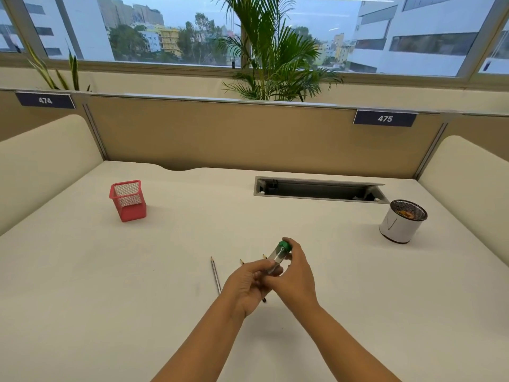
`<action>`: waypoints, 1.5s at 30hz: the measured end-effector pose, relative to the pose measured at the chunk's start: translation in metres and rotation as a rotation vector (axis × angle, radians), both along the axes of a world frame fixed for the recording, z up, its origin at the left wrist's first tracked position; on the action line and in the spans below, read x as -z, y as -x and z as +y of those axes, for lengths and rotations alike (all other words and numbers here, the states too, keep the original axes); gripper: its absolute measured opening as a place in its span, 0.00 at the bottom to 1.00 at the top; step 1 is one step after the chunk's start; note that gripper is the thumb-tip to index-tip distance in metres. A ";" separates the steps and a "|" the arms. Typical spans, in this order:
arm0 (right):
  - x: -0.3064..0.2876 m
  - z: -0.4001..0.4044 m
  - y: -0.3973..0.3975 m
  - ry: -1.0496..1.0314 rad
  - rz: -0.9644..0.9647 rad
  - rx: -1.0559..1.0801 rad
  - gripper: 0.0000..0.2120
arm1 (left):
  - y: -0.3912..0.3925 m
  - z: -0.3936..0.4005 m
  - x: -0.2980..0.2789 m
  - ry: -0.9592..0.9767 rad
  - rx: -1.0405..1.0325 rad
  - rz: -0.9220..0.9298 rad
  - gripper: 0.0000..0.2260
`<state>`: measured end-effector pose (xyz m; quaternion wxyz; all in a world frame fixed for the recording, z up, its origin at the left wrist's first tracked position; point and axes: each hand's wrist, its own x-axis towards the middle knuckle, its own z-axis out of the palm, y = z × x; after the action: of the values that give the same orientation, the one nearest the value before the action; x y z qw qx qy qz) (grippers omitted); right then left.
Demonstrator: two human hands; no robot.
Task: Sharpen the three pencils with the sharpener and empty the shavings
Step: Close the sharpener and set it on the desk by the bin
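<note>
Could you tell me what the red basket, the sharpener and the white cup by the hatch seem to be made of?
Red basket: painted wire mesh, holes showing light through. Sharpener: clear plastic tube, green plastic cap, glossy. White cup: dark metal mesh inside, apparently wrapped in matte white paper.

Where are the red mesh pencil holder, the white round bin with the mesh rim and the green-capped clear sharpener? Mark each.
red mesh pencil holder (129,206): head view, front wall.
white round bin (396,227): head view, white side wall.
green-capped clear sharpener (276,257): head view, clear tube body.
</note>
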<state>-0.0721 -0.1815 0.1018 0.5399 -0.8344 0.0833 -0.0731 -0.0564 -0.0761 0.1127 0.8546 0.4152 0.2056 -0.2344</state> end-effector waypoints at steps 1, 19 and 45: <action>0.001 0.001 0.000 0.008 -0.006 0.003 0.41 | 0.000 0.001 0.000 0.001 0.005 0.004 0.15; -0.004 -0.025 -0.017 -0.051 0.076 -0.220 0.45 | -0.008 -0.013 0.000 -0.078 -0.054 -0.051 0.04; 0.024 -0.144 -0.085 -0.065 0.340 0.248 0.14 | -0.018 -0.048 0.034 -0.838 -0.128 -0.395 0.08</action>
<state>0.0129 -0.3254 0.0782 0.5316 -0.8003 0.2774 0.0054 -0.0381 -0.1242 0.0792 0.6487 0.7478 0.1411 0.0056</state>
